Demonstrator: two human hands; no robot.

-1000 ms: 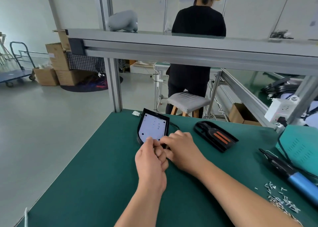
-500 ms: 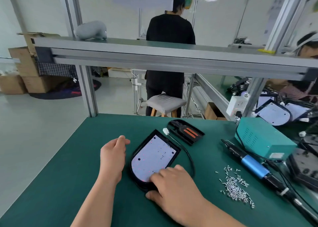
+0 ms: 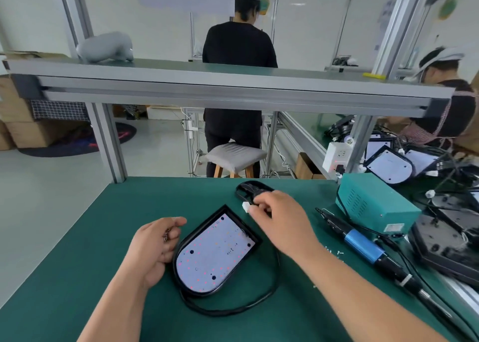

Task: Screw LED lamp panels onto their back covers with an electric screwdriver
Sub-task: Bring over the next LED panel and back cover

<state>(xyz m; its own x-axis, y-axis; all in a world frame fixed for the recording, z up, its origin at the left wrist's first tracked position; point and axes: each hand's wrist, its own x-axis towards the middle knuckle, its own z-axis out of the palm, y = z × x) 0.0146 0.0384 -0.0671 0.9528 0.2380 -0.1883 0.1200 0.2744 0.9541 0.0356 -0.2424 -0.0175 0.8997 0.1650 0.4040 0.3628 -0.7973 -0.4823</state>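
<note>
A white LED panel [image 3: 215, 251] sits in its black back cover [image 3: 181, 251] on the green mat, in front of me. My left hand [image 3: 153, 251] rests against the cover's left edge, with small dark screws [image 3: 166, 236] pinched in its curled fingers. Beyond the lamp's far corner, my right hand [image 3: 282, 220] pinches the white connector [image 3: 245, 207] at the end of the lamp's black cable [image 3: 259, 299]. That cable loops round the lamp's near right side. The blue and black electric screwdriver [image 3: 363, 245] lies untouched on the mat to the right.
A green power box [image 3: 375, 201] stands behind the screwdriver. More lamps [image 3: 388, 166] and black covers [image 3: 445, 240] are piled at the right. A black tool [image 3: 246, 186] lies behind my right hand. Loose screws [image 3: 335, 252] lie by my right forearm. Two people work beyond the bench.
My right hand left the lamp's near edge and reached over to the white connector, which it now pinches. My left hand slid in against the cover's left side.
</note>
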